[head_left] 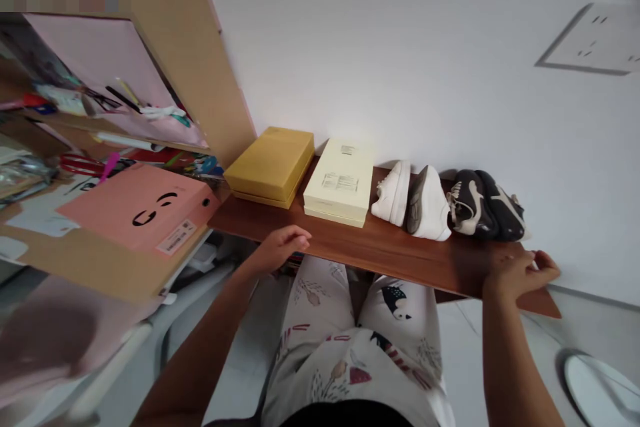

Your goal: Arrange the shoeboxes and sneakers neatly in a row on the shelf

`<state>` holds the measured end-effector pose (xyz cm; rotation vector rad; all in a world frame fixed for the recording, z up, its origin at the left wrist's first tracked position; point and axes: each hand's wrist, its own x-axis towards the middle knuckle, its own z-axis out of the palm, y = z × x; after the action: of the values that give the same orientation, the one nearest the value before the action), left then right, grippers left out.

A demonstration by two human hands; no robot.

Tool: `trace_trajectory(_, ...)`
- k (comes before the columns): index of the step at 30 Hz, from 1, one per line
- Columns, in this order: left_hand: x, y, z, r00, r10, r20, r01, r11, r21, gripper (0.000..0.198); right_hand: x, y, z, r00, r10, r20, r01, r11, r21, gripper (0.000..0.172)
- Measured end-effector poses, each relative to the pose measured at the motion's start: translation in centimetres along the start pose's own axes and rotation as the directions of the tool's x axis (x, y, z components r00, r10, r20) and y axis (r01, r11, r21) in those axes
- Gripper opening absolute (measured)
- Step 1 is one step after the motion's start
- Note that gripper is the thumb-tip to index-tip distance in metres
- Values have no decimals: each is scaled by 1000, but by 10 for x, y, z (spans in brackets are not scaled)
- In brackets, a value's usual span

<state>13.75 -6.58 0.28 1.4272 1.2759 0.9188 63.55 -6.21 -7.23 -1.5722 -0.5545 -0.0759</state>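
Observation:
My left hand hovers over the front edge of the dark red-brown wooden shelf, loosely curled with nothing in it. Over the shelf's right end is my right hand, its bent fingers apart and no object visible in them. Along the shelf stand a yellow shoebox, a cream shoebox with printed labels, a white sneaker and another white sneaker tilted to show its grey inside. A pair of black shoes with beige trim lies nearest my right hand.
To the left, a pink box with black markings rests on a cluttered desk. A chair stands below it. Behind the shelf is a white wall with a socket panel. A round white object is on the floor at right.

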Motion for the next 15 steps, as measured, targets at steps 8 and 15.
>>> trace_trajectory(8, -1, -8, -62, 870, -10, -492, -137, 955, -263, 36, -144, -126, 54, 833, 28, 553, -215, 937, 276, 31)
trace_trajectory(15, 41, -30, -118, 739, -177, -650, -77, 936, -343, 24, -247, -245, 128, 351, -83, 933, -478, 841, 254, 31)
